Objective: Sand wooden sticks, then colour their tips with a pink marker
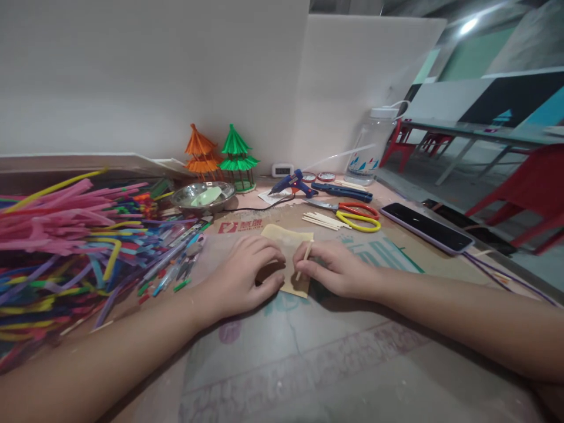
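A small tan sheet of paper point(288, 236) lies on the plastic-covered table between both hands. My right hand point(337, 269) pinches a short wooden stick point(305, 258) between thumb and fingers, holding it over the sheet's right part. At the sheet's left side rests my left hand point(249, 273), its fingers curved and the thumb apart from them, with nothing visible between. Behind the sheet, several pale sticks point(325, 221) lie beside scissors with a yellow handle point(358, 222) and scissors with an orange handle point(359, 210).
Colourful pipe cleaners point(66, 229) pile up at the left near a metal bowl point(203, 197). Orange point(200, 150) and green point(238, 155) pagoda models stand behind. A blue glue gun point(293, 183), a bottle point(368, 147) and a phone point(425, 226) sit at the back and right.
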